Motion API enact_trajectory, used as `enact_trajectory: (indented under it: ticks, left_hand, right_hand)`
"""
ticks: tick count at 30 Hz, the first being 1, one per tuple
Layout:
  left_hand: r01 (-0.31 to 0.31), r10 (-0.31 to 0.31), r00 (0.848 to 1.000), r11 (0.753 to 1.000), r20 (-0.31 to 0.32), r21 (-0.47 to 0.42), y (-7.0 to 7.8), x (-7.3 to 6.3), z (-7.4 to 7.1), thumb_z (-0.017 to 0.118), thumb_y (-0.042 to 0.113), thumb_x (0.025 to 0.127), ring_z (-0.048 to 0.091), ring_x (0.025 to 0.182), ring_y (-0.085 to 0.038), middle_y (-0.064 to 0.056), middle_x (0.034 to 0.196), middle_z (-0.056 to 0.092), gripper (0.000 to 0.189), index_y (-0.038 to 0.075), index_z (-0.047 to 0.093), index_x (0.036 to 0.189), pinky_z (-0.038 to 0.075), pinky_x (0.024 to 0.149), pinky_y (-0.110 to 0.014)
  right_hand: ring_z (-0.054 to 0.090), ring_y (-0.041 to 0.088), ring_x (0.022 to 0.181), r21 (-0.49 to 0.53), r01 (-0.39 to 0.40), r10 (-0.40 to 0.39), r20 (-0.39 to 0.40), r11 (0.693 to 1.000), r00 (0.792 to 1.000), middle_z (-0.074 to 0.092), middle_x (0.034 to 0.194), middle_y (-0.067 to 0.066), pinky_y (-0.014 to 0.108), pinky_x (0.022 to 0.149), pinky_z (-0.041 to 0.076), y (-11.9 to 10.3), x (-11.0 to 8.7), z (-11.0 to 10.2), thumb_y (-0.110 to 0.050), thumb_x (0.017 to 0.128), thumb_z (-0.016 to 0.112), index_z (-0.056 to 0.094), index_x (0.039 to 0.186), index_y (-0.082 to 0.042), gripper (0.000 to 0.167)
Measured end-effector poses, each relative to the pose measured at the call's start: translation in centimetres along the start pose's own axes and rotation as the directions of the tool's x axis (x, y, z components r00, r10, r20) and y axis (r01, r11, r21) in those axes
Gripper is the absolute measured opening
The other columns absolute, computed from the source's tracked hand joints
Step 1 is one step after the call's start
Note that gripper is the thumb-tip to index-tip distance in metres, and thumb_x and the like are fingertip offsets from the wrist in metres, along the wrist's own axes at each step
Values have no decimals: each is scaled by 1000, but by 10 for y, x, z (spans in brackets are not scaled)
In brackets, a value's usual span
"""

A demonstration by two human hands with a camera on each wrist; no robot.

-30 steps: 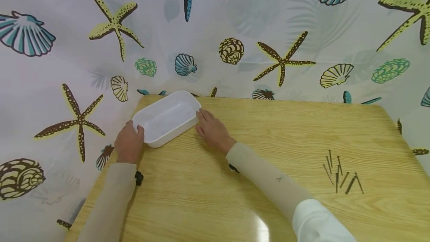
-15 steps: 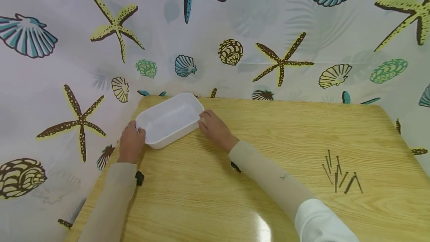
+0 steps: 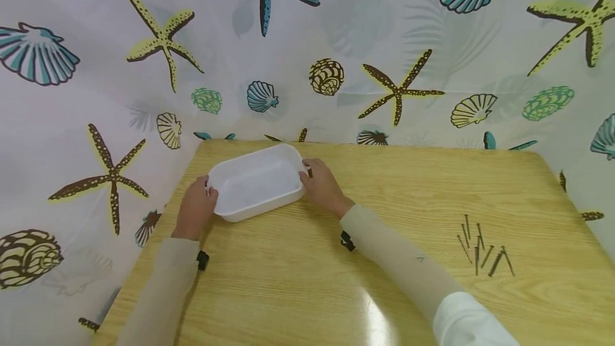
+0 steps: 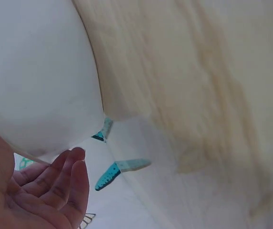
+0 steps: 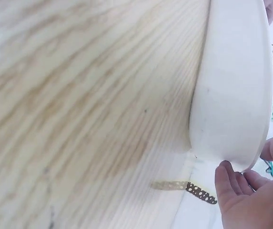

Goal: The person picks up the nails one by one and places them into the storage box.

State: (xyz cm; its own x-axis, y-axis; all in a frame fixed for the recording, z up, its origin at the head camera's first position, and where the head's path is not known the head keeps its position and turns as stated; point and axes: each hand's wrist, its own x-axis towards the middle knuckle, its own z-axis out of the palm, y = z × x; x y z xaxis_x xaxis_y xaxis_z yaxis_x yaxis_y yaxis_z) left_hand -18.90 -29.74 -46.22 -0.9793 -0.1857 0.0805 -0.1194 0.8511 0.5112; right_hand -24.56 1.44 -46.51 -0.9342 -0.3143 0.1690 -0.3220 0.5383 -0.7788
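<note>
A white rectangular plastic tray with rounded corners is at the back left of the wooden table, its inside bare. My left hand grips its left end, thumb at the rim and fingers on the outside. At the opposite end my right hand pinches the rim between thumb and fingers. In the left wrist view, the curled fingers touch the underside of the tray's edge. The right wrist view has the tray wall beside the table surface, with fingertips at its end.
Several nails lie loosely grouped on the right side of the wooden table. A white cloth printed with starfish and shells hangs behind the table and along its sides.
Both hands have moved the tray to the right and slightly nearer, turning its long side more level across the view. The nails keep their arrangement on the table.
</note>
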Motion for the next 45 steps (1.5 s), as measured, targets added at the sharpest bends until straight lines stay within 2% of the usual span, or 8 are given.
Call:
enact_trajectory:
  ticks: [6,16,21,24,29,35,41,45]
  left_hand:
    - [-39,39,997,999,67,3,11,1,8,38,21,96,40,125,-39,-27,134,42,51,-9,33,137,37,95,-49]
    - [-110,107,986,994,127,20,33,0,19,37,22,97,36,128,-37,-25,138,38,51,-9,31,138,34,98,-49]
    - [-157,157,980,988,123,-9,45,-5,27,38,21,97,37,127,-37,-26,136,40,50,-10,33,136,34,98,-47]
    - [-188,191,976,982,108,-35,52,-9,32,39,20,97,38,126,-36,-26,135,41,50,-10,34,136,35,98,-46]
    - [-210,212,971,977,107,-29,62,-16,38,38,20,97,38,127,-34,-24,136,41,49,-9,35,136,35,99,-46]
    - [-272,277,952,961,133,-54,77,-22,47,37,20,97,38,127,-34,-24,135,42,48,-9,35,135,34,99,-46]
    - [-300,300,944,954,140,-19,93,-32,56,36,22,97,41,125,-33,-23,134,43,48,-8,37,134,36,98,-45]
    - [-314,315,940,949,135,-28,101,-39,62,38,21,97,42,125,-33,-23,133,45,47,-9,38,134,37,97,-45]
  right_hand:
    - [56,22,100,153,-109,114,-25,982,993,57,110,11,35,83,47,13,-7,-16,-21,95,51,48,130,-1,40]
    - [55,24,103,172,-170,177,-26,970,984,56,112,11,37,84,46,27,-19,-39,-23,95,50,48,130,-3,40]
    - [56,23,100,163,-203,213,-45,966,976,56,110,10,35,80,48,33,-31,-51,-23,95,51,48,130,-5,40]
    - [56,22,99,153,-199,212,-76,968,974,57,109,9,35,80,48,36,-39,-57,-22,94,52,49,129,-5,39]
    - [57,23,98,143,-157,172,-100,977,980,57,108,12,35,83,47,42,-57,-63,-18,93,52,50,128,-3,38]
    - [56,22,96,122,-146,162,-134,982,978,55,104,11,35,83,47,49,-83,-74,-16,93,52,48,129,-3,38]
    - [54,21,94,114,-146,164,-160,983,973,54,104,10,34,81,48,56,-105,-86,-16,92,53,47,128,-2,40]
    - [54,21,93,104,-149,165,-169,983,972,54,104,10,35,80,48,59,-116,-94,-16,92,54,47,129,-2,40]
